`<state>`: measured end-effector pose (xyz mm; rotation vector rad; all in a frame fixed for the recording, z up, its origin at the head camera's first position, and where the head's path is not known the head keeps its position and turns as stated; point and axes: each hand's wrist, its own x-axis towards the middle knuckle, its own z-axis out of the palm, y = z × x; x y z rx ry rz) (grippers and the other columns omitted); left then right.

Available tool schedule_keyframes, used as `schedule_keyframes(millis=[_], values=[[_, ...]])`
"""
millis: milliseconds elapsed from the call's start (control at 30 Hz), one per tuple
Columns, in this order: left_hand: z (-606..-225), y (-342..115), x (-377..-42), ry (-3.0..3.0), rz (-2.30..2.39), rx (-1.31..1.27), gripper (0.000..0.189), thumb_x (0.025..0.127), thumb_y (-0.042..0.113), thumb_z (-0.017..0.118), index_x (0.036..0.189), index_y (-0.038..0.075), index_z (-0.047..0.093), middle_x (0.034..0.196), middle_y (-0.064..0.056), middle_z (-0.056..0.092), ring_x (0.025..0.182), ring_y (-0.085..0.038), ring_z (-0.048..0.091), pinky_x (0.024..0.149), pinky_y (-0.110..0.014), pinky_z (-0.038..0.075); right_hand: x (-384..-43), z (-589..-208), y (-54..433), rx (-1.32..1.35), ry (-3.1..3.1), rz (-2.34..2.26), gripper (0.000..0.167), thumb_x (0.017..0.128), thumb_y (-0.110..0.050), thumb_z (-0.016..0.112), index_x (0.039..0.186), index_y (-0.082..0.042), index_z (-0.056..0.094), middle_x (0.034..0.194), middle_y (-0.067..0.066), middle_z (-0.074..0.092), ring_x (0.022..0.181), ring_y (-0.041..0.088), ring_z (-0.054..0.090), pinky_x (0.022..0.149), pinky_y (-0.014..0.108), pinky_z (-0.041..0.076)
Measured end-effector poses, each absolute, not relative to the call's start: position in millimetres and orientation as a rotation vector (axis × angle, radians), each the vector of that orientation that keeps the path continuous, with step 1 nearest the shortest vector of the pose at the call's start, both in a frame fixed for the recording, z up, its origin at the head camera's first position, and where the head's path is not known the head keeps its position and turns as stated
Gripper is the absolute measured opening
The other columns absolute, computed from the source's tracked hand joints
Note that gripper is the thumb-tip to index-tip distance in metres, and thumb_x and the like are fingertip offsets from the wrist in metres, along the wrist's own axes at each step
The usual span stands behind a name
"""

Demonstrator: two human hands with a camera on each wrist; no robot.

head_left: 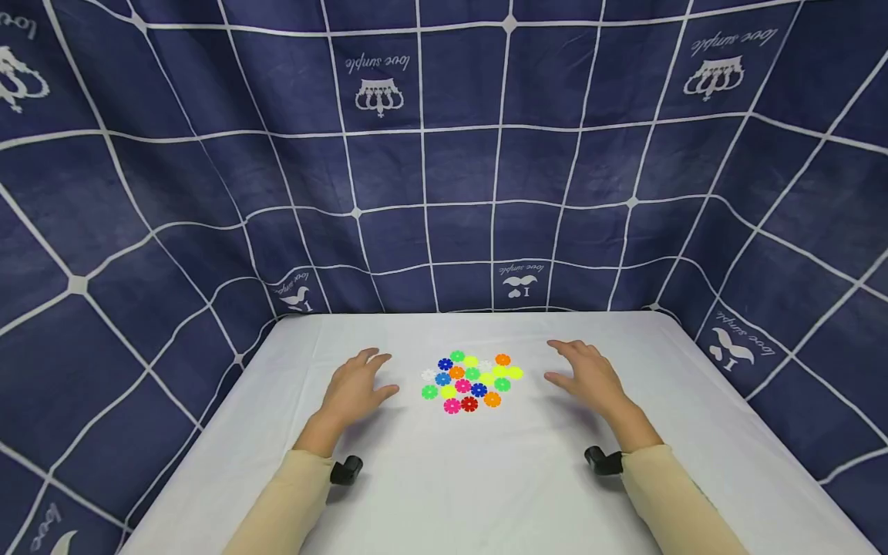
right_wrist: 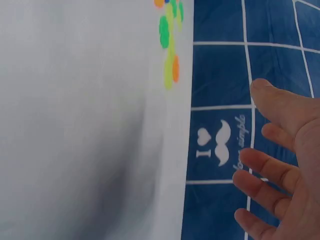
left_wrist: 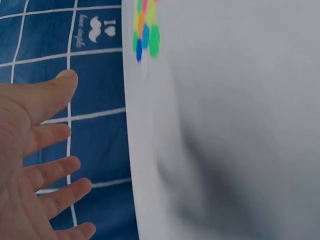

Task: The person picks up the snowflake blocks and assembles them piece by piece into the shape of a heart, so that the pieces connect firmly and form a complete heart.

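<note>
Several small flat notched discs in bright colours lie in a loose cluster mid-table, among them a red disc [head_left: 469, 404], a pink disc [head_left: 452, 405], a green disc [head_left: 429, 392] and an orange disc [head_left: 502, 360]. To the left of the cluster hovers my left hand [head_left: 354, 391], fingers spread and holding nothing. My right hand [head_left: 588, 378] mirrors it on the right side, also with nothing in it. Both wrist views show the thumb and fingers apart, the left palm [left_wrist: 20, 165] and right palm [right_wrist: 305, 165] bare, with the discs beyond them.
A white cloth [head_left: 444, 493] covers the table. Dark blue curtains [head_left: 458, 169] with white grid lines hang behind it and along both sides. A black wrist device [head_left: 347, 470] sits at the left cuff, and another black device [head_left: 602, 461] at the right cuff.
</note>
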<state>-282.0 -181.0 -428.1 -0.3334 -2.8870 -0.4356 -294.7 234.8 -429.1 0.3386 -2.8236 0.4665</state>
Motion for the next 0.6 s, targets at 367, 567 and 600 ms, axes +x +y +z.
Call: schedule_keyframes(millis=[367, 567, 600], values=[[-449.2, -139.2, -306.1, -2.918, -0.730, -0.371, 0.049, 0.085, 0.030, 0.080, 0.129, 0.014, 0.066, 0.122, -0.011, 0.064, 0.109, -0.028, 0.064, 0.092, -0.047, 0.055, -309.5, -440.3, 195.7, 0.364, -2.864, 0.692, 0.051, 0.088, -0.029, 0.076, 0.135, -0.016, 0.061, 0.118, 0.011, 0.066, 0.101, 0.026, 0.061, 0.085, 0.045, 0.054], [-463.2, -128.7, -321.5, -2.914, -0.925, -0.400, 0.039, 0.084, 0.026, 0.081, 0.118, 0.011, 0.069, 0.103, -0.007, 0.066, 0.092, -0.020, 0.062, 0.085, -0.041, 0.054, -321.7, -457.7, 183.4, 0.329, -2.863, 0.840, 0.044, 0.087, -0.024, 0.077, 0.128, -0.015, 0.065, 0.112, 0.009, 0.068, 0.089, 0.020, 0.059, 0.076, 0.034, 0.050], [-465.7, -127.2, -323.3, -2.910, -0.957, -0.405, 0.035, 0.083, 0.025, 0.081, 0.114, 0.011, 0.070, 0.100, -0.006, 0.066, 0.088, -0.018, 0.060, 0.084, -0.040, 0.053, -323.6, -461.4, 181.4, 0.314, -2.865, 0.865, 0.043, 0.087, -0.024, 0.078, 0.126, -0.015, 0.066, 0.111, 0.008, 0.068, 0.087, 0.019, 0.058, 0.074, 0.032, 0.048]])
